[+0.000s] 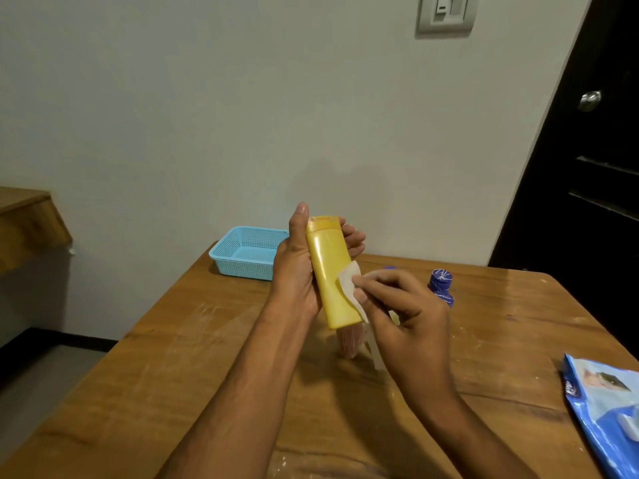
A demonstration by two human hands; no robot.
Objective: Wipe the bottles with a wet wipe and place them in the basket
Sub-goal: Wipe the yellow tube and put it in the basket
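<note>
Right hand (404,312) pinches one wipe (349,285); left hand (297,267) grips one yellow bottle (332,271) (perhaps three others behind).

Left hand (297,267) grips yellow bottle (332,274) upright above table (207,357); right hand (404,316) presses wet wipe (349,283) on it. Blue basket (247,252) behind bottle.

Wooden table (207,357) with basket (247,252), bottle (441,283), wipes pack (603,409)

A wooden table (173,357) fills the lower frame. A black door (594,202) with a round knob (590,100) stands at right. A wall switch (446,13) sits top centre-right.
</note>
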